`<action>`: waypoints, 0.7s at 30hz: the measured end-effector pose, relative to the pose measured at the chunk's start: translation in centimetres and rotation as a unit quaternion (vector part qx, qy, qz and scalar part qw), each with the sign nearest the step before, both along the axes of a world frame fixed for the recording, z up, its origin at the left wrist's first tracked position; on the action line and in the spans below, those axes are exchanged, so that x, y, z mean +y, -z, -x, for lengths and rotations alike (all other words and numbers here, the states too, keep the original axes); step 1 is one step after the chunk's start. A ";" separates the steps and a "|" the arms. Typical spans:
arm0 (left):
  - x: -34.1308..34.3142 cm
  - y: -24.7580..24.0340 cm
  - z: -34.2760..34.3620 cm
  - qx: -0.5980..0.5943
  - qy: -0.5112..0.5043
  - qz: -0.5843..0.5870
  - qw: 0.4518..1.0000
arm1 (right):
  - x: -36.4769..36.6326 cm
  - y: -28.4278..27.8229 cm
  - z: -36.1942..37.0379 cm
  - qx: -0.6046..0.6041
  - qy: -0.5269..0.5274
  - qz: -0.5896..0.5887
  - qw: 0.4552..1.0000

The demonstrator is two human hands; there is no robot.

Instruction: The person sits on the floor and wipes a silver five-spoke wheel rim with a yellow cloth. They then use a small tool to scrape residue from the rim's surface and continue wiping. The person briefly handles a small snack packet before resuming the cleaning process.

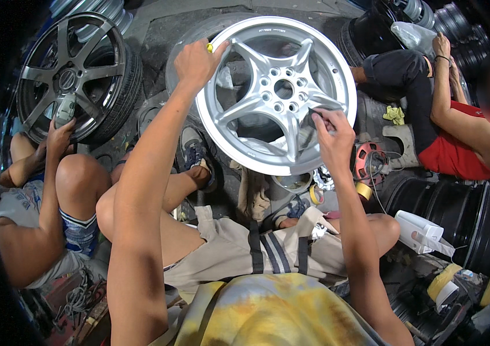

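A silver alloy wheel rim (284, 164) with several spokes and bolt holes is propped up before me, its face toward me. My left hand (196, 64) grips its upper left edge, with the thumb over the lip and the other fingers mostly hidden. A small yellow band shows on that hand. At the lower right spoke, my right hand (335, 134) is closed in a pinch. A small dark piece (312, 111) sticks out from its fingertips against the spoke; its kind is too small to tell.
On the left, a person holds a grey sander-like tool (66, 111) against a dark wheel (67, 52) with a tyre. A person in a red top sits at right. Nearby are a red round reel (370, 161), masking tape (364, 190), a white paper roll (419, 232) and stacked black rims (452, 210).
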State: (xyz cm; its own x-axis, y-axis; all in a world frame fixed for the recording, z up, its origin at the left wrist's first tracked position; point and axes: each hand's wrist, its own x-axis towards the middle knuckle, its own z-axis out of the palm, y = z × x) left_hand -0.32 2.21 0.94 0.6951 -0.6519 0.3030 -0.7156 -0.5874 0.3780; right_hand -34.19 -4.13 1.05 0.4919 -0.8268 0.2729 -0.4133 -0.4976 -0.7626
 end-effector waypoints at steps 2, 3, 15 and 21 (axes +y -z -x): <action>0.0 -0.1 0.1 0.002 -0.008 -0.002 1.000 | -0.1 0.4 -1.7 0.028 -0.052 0.089 0.994; 0.0 -0.1 0.1 0.003 -0.013 -0.004 1.000 | 0.1 0.7 -2.2 0.052 -0.073 0.118 0.989; 0.1 0.6 -0.2 -0.002 0.000 0.014 1.000 | 1.4 -0.6 0.5 -0.026 -0.044 -0.061 0.997; 0.1 0.3 -0.1 -0.004 -0.005 0.006 1.000 | -0.7 0.2 -7.0 0.024 -0.096 0.190 0.977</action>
State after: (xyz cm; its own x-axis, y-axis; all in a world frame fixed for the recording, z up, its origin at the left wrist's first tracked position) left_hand -0.24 2.28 0.68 0.6990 -0.6413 0.3164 -0.7128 -0.5894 0.3802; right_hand -27.15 -4.82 0.83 0.6478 -0.5622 0.5141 -0.3158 -0.8123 -0.4903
